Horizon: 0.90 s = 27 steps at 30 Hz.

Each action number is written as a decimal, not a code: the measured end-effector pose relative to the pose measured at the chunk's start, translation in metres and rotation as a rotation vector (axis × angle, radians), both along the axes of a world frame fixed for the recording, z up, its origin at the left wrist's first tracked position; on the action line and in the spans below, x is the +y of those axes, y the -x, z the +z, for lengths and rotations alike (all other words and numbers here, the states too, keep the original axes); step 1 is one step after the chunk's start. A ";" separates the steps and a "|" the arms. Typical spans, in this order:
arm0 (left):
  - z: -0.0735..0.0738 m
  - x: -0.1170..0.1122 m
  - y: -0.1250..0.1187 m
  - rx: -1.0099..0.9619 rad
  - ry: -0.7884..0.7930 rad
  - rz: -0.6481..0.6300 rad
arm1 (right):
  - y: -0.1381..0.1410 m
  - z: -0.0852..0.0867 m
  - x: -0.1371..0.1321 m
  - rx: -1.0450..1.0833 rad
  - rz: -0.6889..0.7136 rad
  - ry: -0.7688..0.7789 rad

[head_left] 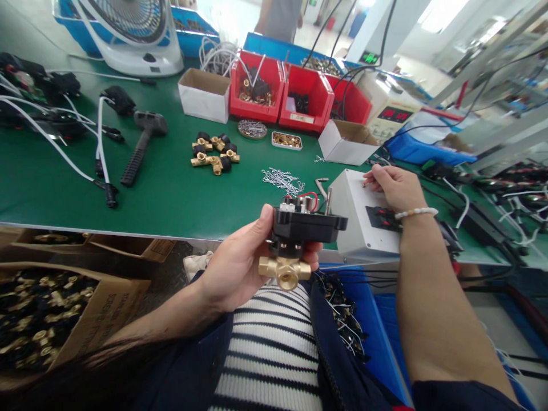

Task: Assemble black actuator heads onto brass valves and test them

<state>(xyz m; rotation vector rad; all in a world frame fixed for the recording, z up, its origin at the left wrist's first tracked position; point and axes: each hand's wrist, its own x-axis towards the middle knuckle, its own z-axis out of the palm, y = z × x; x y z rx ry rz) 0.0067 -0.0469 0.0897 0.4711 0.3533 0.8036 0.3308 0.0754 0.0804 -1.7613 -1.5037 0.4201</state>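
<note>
My left hand (240, 265) is wrapped round a motorized valve (310, 227) above the table's front edge. Its black actuator housing is on top, uncovered, with a red wire and small metal parts showing. Below it the brass valve body (287, 273) points one port toward me. My right hand (396, 185) rests on a light grey control box (353, 220). Thumb and forefinger are pinched at a small metal switch lever (365, 184) on its top; the fingers partly hide it. A black connector (379, 217) sits on the box beside my wrist.
On the green table (171, 200) lie brass valve bodies (216, 153), metal clips (282, 181), a hex key (321, 185) and a black-handled hammer (143, 145). Red bins (257, 85), white cartons (204, 97) and a fan (141, 34) stand behind. Cabled units (509, 200) crowd the right.
</note>
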 end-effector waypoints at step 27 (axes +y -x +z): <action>0.002 0.000 -0.001 -0.007 0.124 0.009 | 0.002 0.002 -0.001 -0.038 0.018 0.014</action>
